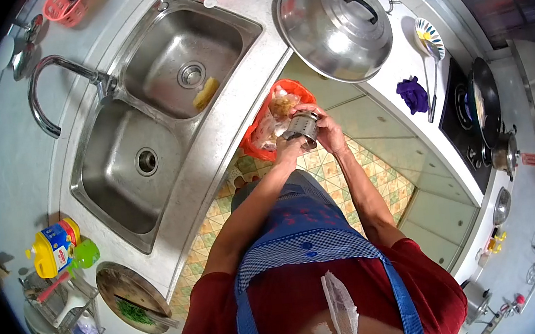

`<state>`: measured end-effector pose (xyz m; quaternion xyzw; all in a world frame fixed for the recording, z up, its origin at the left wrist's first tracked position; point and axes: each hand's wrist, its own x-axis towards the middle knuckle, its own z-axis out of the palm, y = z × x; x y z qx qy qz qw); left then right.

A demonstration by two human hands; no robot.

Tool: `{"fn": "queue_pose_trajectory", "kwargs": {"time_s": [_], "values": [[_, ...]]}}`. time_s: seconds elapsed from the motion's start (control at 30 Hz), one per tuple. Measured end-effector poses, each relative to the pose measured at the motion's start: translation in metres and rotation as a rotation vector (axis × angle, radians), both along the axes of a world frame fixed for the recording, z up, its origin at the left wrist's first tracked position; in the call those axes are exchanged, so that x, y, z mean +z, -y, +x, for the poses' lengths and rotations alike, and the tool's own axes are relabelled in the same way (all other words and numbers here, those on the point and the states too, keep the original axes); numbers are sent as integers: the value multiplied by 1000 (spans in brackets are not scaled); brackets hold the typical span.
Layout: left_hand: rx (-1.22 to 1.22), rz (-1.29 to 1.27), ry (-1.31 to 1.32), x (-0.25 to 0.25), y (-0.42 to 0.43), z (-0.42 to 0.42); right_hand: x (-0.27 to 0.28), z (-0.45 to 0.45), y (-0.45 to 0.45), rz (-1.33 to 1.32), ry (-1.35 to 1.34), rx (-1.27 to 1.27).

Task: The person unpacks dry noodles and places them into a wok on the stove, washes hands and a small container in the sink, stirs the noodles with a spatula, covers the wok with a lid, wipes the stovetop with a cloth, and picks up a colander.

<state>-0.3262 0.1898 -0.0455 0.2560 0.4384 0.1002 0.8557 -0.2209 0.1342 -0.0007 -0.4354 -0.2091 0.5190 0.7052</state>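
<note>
A small perforated metal cup [303,128] is held between my two hands, tilted, above a red bin [254,143] with plastic bags and scraps in it. My left hand [290,148] grips the cup's lower left side. From the upper right, my right hand [327,129] holds its other end, fingers curled over the edge. The cup's inside cannot be made out. Left of the bin is a double steel sink [161,119], with a yellow sponge-like piece [206,94] in its upper basin.
A large domed lid [335,26] lies on the counter beyond the bin. A purple cloth [412,95], a ladle [433,78] and a stove with a black pan [486,103] are at the right. A cutting board [129,279] with greens and a knife sits lower left.
</note>
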Motion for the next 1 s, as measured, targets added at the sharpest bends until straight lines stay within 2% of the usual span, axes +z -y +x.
{"fn": "queue_pose_trajectory", "kwargs": {"time_s": [0.17,0.23,0.27,0.33,0.43,0.47,0.5,0.6,0.63,0.7,0.77,0.87,0.93,1.0], "values": [[-40,134,-64,-17,-7,-4,2,3,0,-66,120,93],[-141,573,-72,-17,-14,-6,-2,4,1,-95,211,82],[-137,573,-72,-12,-16,-9,-5,3,3,-95,213,86],[-185,1326,-241,-1,-19,-14,-15,5,8,-201,191,-48],[-186,1382,-308,-23,-20,-16,-31,17,16,-176,51,-144],[-134,1498,-346,-31,-21,-15,-31,19,19,-171,16,-173],[-134,1498,-344,-39,-22,-15,-30,22,22,-172,17,-173],[-286,1571,-398,-46,-24,-18,-24,27,30,-92,-264,-185],[-286,1567,-394,-59,-22,-17,-24,28,31,-96,-262,-188],[-404,1716,-530,-101,-16,-14,-25,27,34,-71,-380,-226],[-338,1726,-450,-93,-14,-14,-39,28,36,-105,-330,-243],[-270,1577,-403,-64,-13,-11,-51,25,37,-150,-250,-261],[-188,1224,-235,-44,-13,-8,-54,22,36,-164,-217,-264],[-168,1217,-227,-29,-13,-6,-55,21,34,-166,-202,-264]]}}
